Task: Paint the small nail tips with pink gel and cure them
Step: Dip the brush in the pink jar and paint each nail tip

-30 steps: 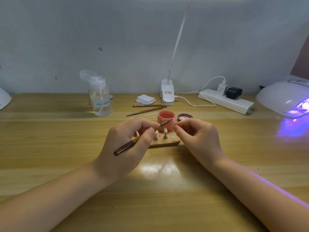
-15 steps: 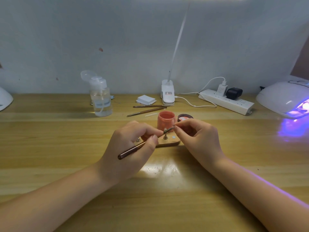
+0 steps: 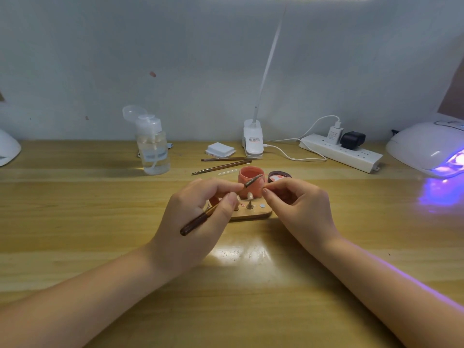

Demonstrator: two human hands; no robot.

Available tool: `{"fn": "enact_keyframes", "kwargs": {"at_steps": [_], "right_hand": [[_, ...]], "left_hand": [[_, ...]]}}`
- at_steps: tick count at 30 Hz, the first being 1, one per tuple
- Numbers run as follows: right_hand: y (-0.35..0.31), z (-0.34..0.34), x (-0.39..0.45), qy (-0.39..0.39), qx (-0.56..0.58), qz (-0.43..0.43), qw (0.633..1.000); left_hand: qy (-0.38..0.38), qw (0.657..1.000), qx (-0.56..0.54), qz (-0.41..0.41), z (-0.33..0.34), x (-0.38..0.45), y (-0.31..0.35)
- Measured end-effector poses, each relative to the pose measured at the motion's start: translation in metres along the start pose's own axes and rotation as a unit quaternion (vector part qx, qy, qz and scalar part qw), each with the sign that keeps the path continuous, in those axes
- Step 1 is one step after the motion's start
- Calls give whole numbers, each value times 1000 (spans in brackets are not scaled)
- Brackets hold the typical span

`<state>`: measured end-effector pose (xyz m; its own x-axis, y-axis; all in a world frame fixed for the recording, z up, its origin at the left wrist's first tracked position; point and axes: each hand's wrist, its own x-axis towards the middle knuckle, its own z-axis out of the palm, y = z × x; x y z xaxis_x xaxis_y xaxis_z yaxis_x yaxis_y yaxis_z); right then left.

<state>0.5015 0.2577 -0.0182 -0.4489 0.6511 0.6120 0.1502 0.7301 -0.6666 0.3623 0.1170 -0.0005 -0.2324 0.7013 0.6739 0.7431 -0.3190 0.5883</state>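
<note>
My left hand (image 3: 198, 217) grips a brown-handled nail brush (image 3: 198, 221), its tip raised in front of the open pink gel pot (image 3: 247, 175). My right hand (image 3: 298, 204) has its fingers curled, thumb and forefinger pinched together near the brush tip; what they pinch is too small to make out. Between the hands lies a wooden holder (image 3: 253, 214) with small nail tips on pins, one pale tip (image 3: 250, 195) standing upright. The pot's lid (image 3: 279, 176) lies just right of the pot. A white curing lamp (image 3: 426, 146) glows violet at the far right.
Two spare brushes (image 3: 226, 164) lie behind the pot. A clear pump bottle (image 3: 153, 149) stands at the back left, white pads (image 3: 220, 149) and a clip lamp base (image 3: 253, 141) at the back centre, a power strip (image 3: 344, 153) with plugs to the right. Another white lamp (image 3: 7, 149) sits far left.
The brush tip has risen from the holder to the level of the pot. My right hand's pinched fingers lifted slightly toward it.
</note>
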Motion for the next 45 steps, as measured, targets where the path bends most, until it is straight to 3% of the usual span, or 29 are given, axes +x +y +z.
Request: {"fn": "enact_keyframes", "kwargs": {"at_steps": [21,24,28,33,40,45], "right_hand": [[-2,-1,-1,-4,1,11,1000],[1,-2,2,6,21,63,998],[7,-6,8,28,50,143,988],[7,-4,5,-26,-17,101,994],[10,0,5,-97,-154,107,977],[7,-6,4,-100,-222,67,968]], "left_hand": [[-10,998,-47,-44,0,-3,2],[22,994,-86,-63,-4,-3,4],[116,964,-164,-172,-7,1,-1],[171,911,-221,-304,-2,3,-9],[192,872,-266,-364,3,5,-15],[231,840,-300,-389,3,7,-20]]}}
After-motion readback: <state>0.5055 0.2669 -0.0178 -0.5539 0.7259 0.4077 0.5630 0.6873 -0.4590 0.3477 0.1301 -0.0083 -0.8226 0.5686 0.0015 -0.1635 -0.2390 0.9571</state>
